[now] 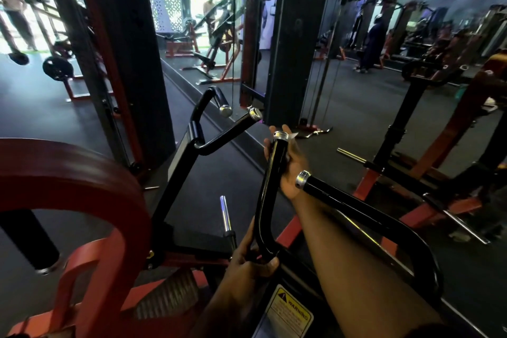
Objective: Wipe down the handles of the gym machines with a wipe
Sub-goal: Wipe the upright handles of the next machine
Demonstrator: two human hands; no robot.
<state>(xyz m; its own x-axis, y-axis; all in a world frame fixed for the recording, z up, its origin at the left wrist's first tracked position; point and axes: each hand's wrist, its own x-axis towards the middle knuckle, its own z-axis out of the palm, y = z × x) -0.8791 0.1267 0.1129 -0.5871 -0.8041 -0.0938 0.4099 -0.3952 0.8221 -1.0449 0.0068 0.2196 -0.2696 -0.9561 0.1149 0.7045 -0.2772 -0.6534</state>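
Observation:
A black upright handle (270,186) with a chrome end cap rises at centre. My right hand (292,170) wraps round its upper part from behind, fingers showing on the left side and at the cap. A small white corner of the wipe (293,135) sticks out beside the cap; the rest is hidden under the hand. My left hand (251,259) grips the same handle at its lower bend. A second black handle (356,207) with a chrome cap runs to the right, across my right forearm. The left pair of handles (227,132) stands further away, untouched.
The machine's red frame (90,178) curves at the left, with a chrome peg (225,212) at centre. A yellow warning label (290,313) sits below. A mirror wall (356,63) and dark column (131,49) stand ahead; a red rack (450,129) stands right. People stand far off.

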